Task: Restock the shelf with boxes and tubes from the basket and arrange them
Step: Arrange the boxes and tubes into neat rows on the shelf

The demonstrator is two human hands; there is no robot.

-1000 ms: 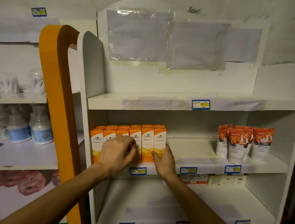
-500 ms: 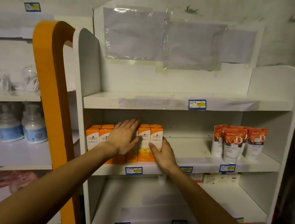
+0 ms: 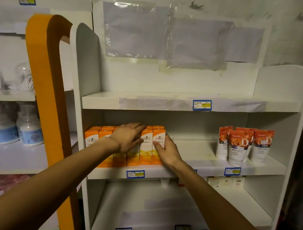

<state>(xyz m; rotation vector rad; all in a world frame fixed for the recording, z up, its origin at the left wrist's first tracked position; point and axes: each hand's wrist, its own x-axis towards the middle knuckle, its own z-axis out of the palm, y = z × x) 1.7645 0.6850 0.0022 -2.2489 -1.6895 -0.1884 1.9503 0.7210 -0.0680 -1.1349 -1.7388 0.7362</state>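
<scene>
Head view, two hands (image 3: 127, 138) (image 3: 167, 150) on orange boxes (image 3: 145, 147), three tubes (image 3: 240, 145)

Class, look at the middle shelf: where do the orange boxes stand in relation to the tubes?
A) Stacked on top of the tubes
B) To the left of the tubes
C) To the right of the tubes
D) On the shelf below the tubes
B: the orange boxes stand at the left end of the middle shelf, with both hands on them, and the tubes at the right end.

Dim, warm, yellowish light over the white shelf unit (image 3: 282, 107). Glare streaks the plastic sheets (image 3: 135, 30) taped up top. Deep shadow swallows the right edge. Left-side bottles (image 3: 28, 128) look soft, blurry, and straight edges bow outward, wide-angle style.
</scene>
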